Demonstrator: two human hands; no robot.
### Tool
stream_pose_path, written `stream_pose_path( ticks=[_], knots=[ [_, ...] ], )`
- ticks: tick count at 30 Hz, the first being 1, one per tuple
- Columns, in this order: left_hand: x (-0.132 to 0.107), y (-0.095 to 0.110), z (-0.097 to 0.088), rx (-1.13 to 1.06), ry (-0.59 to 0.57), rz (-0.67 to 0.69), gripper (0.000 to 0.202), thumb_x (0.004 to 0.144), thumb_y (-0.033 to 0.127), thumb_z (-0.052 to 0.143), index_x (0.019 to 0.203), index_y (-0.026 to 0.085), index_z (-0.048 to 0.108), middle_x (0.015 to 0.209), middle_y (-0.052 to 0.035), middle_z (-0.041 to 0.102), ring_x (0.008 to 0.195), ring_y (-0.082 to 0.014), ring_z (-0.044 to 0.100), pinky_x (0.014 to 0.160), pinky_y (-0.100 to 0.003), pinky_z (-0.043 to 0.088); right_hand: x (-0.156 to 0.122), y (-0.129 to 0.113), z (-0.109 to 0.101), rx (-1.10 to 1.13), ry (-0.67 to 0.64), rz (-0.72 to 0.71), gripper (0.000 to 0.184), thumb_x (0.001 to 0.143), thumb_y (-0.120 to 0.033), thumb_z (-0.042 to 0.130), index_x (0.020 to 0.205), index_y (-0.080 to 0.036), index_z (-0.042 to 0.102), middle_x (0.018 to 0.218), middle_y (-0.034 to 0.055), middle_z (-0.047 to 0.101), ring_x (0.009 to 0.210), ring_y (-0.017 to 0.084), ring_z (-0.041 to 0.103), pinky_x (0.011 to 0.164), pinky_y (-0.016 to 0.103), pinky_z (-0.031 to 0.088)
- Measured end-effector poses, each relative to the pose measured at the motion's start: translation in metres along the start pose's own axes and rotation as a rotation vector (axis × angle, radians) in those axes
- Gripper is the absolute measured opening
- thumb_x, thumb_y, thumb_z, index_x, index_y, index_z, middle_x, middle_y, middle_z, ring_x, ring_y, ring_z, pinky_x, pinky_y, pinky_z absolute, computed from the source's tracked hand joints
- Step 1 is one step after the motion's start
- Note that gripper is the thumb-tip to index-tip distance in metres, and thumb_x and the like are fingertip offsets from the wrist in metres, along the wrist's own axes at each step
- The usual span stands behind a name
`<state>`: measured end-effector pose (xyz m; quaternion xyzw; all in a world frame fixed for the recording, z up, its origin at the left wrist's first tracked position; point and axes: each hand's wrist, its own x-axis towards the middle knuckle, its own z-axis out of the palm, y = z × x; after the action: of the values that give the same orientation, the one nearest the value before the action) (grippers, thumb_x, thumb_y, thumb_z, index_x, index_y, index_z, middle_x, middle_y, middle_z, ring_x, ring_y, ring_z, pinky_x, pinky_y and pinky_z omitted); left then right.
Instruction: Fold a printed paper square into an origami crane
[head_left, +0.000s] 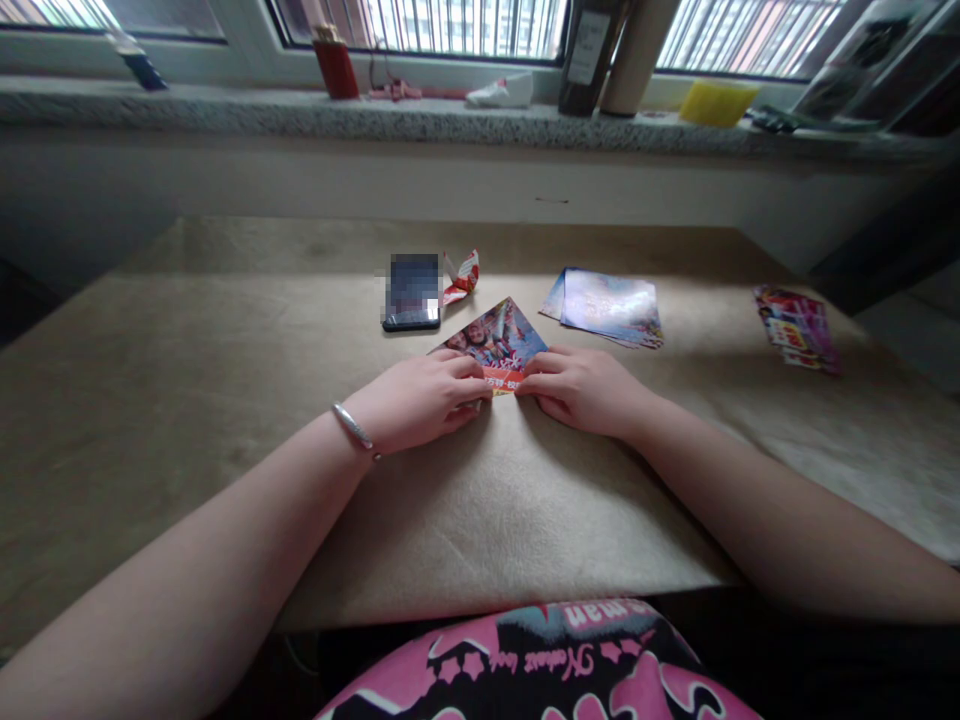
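A colourful printed sheet of paper [501, 335], folded to a pointed shape, lies on the table with its tip facing the window. My left hand [431, 395] grips its lower left edge, fingers pressed together on the paper. On the lower right edge, the fingers of my right hand [574, 385] pinch the same sheet. Both hands rest at table height, and their fingertips nearly meet at the near edge. Just beyond the sheet stands a small red and white folded paper piece [463, 278], beside a phone [412, 292].
A stack of printed sheets [611, 303] lies right of the hands, and more colourful printed papers [796, 328] sit farther right. Behind the table [187, 400], a stone windowsill [450, 122] carries a red bottle [335, 65], a dark bottle [589, 55] and a yellow block [718, 103].
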<state>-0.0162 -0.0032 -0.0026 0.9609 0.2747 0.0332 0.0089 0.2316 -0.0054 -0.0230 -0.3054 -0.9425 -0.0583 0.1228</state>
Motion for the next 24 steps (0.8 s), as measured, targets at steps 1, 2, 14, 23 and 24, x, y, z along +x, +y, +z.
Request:
stream_pose_path(
  ticks=[1,2,14,23,24],
  knots=[
    [0.0,-0.001,-0.001,0.0,-0.005,0.004,0.024,0.089,0.026,0.05,0.11,0.023,0.062,0.11,-0.0069,0.059,0.102,-0.02,0.054,0.09,-0.034,0.046,0.0,0.0,0.0,-0.002,0.001,-0.002,0.024,0.086,-0.02,0.048,0.098,-0.024,0.068,0.099,0.0033,0.066,0.084,0.017,0.057,0.065,0.027,0.038],
    [0.0,-0.002,-0.002,-0.004,-0.009,0.008,0.023,0.088,0.026,0.051,0.108,0.023,0.062,0.11,-0.0066,0.059,0.102,-0.0198,0.054,0.09,-0.034,0.046,0.0,0.0,0.0,-0.003,0.003,-0.004,0.024,0.086,-0.02,0.047,0.098,-0.023,0.068,0.098,0.0035,0.066,0.084,0.017,0.056,0.064,0.027,0.038],
    [-0.007,-0.018,-0.003,-0.241,-0.015,0.031,0.016,0.083,0.021,0.058,0.097,0.02,0.066,0.119,-0.0053,0.06,0.109,-0.018,0.055,0.096,-0.032,0.045,-0.001,0.001,0.001,0.003,0.017,-0.018,0.024,0.085,-0.019,0.047,0.098,-0.024,0.067,0.097,0.0043,0.065,0.081,0.016,0.055,0.064,0.027,0.038],
    [-0.008,-0.02,-0.004,-0.274,-0.021,0.021,0.007,0.08,0.021,0.06,0.082,0.019,0.066,0.118,-0.0045,0.061,0.108,-0.0177,0.055,0.096,-0.032,0.045,-0.001,-0.001,0.0,-0.005,0.012,-0.021,0.024,0.085,-0.019,0.047,0.097,-0.022,0.067,0.096,0.0051,0.065,0.081,0.017,0.054,0.064,0.027,0.038],
    [-0.008,-0.02,-0.004,-0.272,-0.019,0.02,0.007,0.08,0.021,0.06,0.082,0.019,0.066,0.117,-0.0042,0.061,0.108,-0.0179,0.055,0.097,-0.033,0.045,-0.001,-0.001,-0.001,-0.003,0.01,-0.022,0.024,0.086,-0.018,0.046,0.097,-0.022,0.067,0.096,0.0055,0.065,0.082,0.017,0.054,0.065,0.028,0.038]
  ],
)
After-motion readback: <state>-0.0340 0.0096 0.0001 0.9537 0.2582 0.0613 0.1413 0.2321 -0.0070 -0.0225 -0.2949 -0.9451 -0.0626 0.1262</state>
